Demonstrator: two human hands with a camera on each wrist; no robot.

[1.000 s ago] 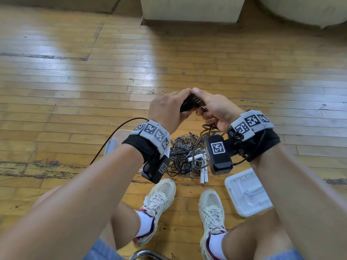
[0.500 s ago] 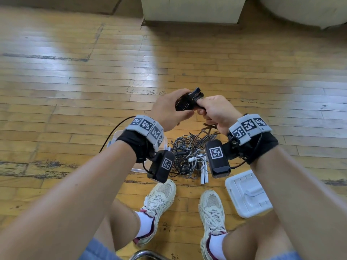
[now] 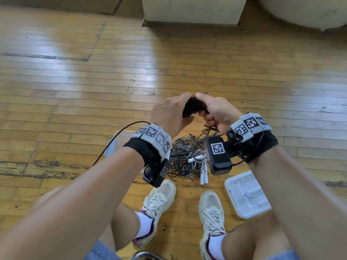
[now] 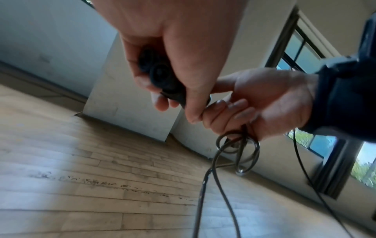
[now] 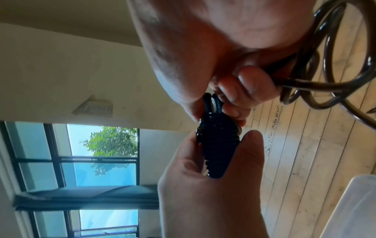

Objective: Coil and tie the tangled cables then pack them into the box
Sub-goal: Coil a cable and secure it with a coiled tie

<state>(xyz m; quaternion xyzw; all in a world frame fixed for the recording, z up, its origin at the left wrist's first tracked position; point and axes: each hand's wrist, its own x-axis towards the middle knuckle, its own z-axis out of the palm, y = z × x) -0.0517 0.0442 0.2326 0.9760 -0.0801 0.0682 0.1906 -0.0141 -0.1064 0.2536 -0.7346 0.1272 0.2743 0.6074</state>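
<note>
Left hand [image 3: 170,114]: fingers curled round black coil [image 3: 191,109]
Right hand [image 3: 216,112]: pinches coil, grips cable loops [image 4: 238,149]
Floor [image 3: 75,81]: worn wood planks, cable tangle [image 3: 185,156] by feet

Black ribbed cable bundle [image 3: 193,108], cream sneakers [image 3: 157,201], white lid [image 3: 246,196], honey-yellow plank floor [image 3: 75,81], black-and-white checker-marked wristbands [image 3: 154,136]

Bright daylight from the windows [image 5: 101,161] glares on the floor [image 3: 75,72] (wrist views blurred, edges bent)
</note>
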